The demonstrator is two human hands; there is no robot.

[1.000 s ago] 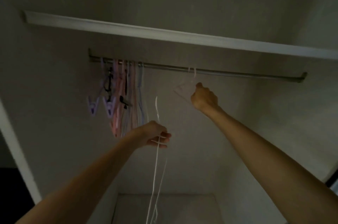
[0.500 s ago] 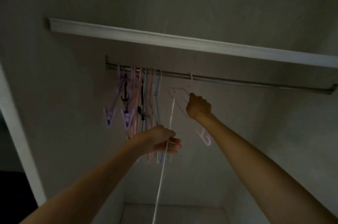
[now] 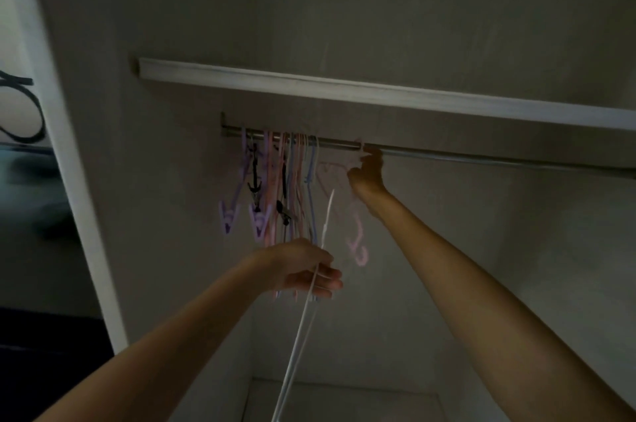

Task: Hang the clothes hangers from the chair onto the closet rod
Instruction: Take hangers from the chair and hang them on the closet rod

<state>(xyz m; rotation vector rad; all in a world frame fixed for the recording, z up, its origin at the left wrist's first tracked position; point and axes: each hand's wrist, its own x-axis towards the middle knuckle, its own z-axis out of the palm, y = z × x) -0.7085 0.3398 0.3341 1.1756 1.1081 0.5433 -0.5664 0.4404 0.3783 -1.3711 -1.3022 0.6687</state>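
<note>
A metal closet rod [image 3: 481, 156] runs under a white shelf edge [image 3: 378, 94]. Several pink, purple and blue hangers [image 3: 282, 187] hang bunched at the rod's left end. My right hand [image 3: 366, 172] reaches up to the rod and holds a pale pink hanger [image 3: 358, 242] near its hook, which sits on the rod just right of the bunch. My left hand [image 3: 309, 270], lower down, grips thin white hangers [image 3: 303, 335] that trail downward.
The closet's white door frame [image 3: 69, 180] stands at the left, with a dark room beyond it. The closet's back wall [image 3: 516, 249] and a pale floor panel [image 3: 344, 401] lie below. The rod right of my hand is bare.
My right hand has risen to the rod with the pink hanger and slid it left toward the bunch. The view has shifted right. My left hand keeps its hold on the white hangers.
</note>
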